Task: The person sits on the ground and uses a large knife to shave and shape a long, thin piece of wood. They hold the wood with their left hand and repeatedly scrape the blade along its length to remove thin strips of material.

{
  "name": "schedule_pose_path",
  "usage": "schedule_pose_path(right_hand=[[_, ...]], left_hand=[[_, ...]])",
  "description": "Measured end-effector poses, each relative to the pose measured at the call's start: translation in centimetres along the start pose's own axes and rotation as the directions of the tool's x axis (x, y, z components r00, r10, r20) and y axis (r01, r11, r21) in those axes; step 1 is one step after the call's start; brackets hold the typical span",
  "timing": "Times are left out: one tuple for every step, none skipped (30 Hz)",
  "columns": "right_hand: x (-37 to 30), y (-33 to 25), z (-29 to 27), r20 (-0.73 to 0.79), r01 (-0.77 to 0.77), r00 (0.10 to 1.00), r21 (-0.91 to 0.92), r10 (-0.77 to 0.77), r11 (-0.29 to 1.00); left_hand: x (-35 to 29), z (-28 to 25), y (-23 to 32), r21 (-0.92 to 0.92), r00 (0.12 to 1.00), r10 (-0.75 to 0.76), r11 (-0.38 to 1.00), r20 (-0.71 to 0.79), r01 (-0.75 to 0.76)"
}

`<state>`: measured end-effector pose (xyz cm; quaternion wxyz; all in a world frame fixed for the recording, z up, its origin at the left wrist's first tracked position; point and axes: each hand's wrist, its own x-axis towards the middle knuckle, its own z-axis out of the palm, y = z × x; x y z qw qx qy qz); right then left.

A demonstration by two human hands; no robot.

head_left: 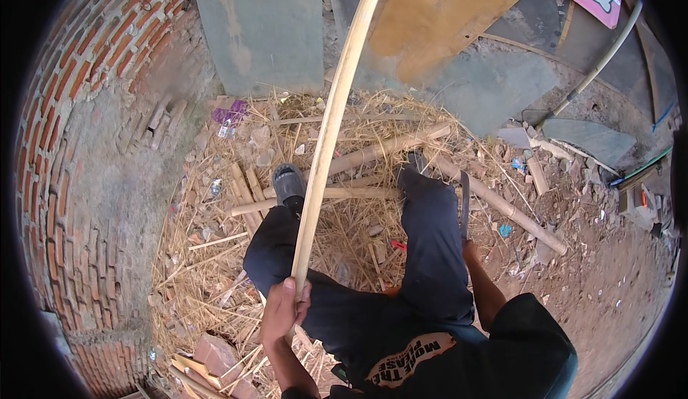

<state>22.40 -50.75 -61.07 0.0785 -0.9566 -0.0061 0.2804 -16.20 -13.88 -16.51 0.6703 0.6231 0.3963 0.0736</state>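
My left hand [284, 307] is closed around the lower end of a long split bamboo strip [331, 123]. The pale strip slants up past my left knee and leaves the view at the top. Beside my right leg, my right hand [470, 251] is closed on a machete, its fingers partly hidden. The dark, narrow machete blade [465, 202] points away from me along the outside of my right knee. Blade and bamboo strip are well apart.
Whole bamboo poles [509, 212] lie across the ground by my feet, among straw-like shavings [351, 241] and litter. A brick wall [64, 184] rises on the left. Flat grey sheets [261, 33] and a brown board [444, 12] stand at the far side. Rubble [566, 166] lies to the right.
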Motion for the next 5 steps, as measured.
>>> schedule_pose_path(right_hand=[[0.5,-0.7,0.5,0.031,0.005,1.0,-0.062,-0.003,0.998],[0.9,-1.1,0.9,0.074,0.033,0.997,-0.121,-0.024,0.992],[1.4,-1.9,1.2,0.116,0.063,0.992,-0.182,-0.042,0.981],[0.9,-3.7,1.5,0.169,0.096,0.984,-0.225,-0.059,0.97],[-2.7,-2.7,1.9,0.178,0.102,0.982,-0.214,-0.063,0.971]], left_hand=[[0.5,0.6,0.1,-0.008,1.0,-0.002,1.0,0.002,0.002],[0.9,1.0,0.2,-0.019,1.0,-0.003,1.0,0.003,0.003],[1.2,1.4,0.1,-0.049,1.0,-0.015,0.999,0.013,0.015],[1.6,1.8,0.4,-0.06,0.999,-0.028,0.998,0.022,0.029],[1.9,1.9,0.7,-0.073,0.999,-0.042,0.996,0.031,0.044]])
